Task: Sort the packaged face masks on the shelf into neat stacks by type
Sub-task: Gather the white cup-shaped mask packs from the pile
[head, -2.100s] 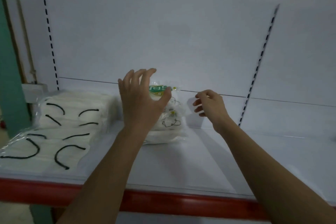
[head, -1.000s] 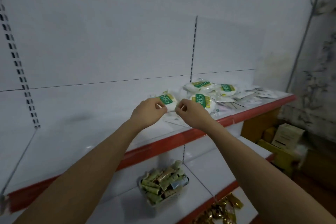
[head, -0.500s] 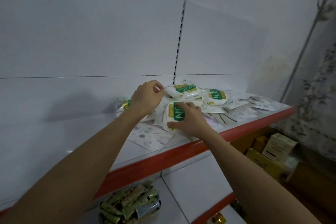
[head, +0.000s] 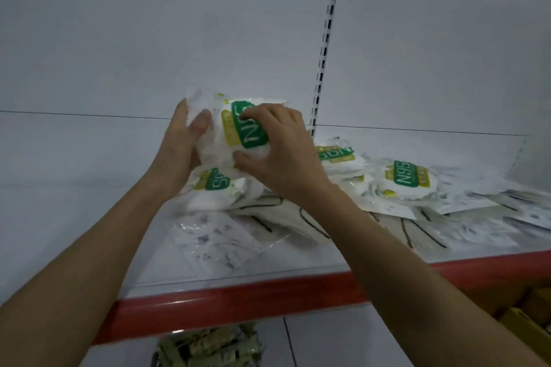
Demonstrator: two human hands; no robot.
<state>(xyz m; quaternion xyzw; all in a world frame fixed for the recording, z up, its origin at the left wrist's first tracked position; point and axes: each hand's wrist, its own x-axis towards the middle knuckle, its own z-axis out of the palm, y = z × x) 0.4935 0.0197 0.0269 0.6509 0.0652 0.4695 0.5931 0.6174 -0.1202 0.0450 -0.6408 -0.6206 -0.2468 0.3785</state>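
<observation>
Gripping one N95 mask pack [head: 238, 131] with both hands, held upright above the shelf [head: 268, 289]. My left hand [head: 182, 146] clamps its left edge, thumb on the front; my right hand [head: 277, 152] closes over its right side, fingers across the green label. Directly under my hands, a second N95 pack [head: 214, 185] lies on the pile. Below it, flat masks with black ear loops [head: 277, 217]. Right of my right hand, two more N95 packs [head: 408, 179] rest on loose clear-wrapped masks [head: 477, 211].
</observation>
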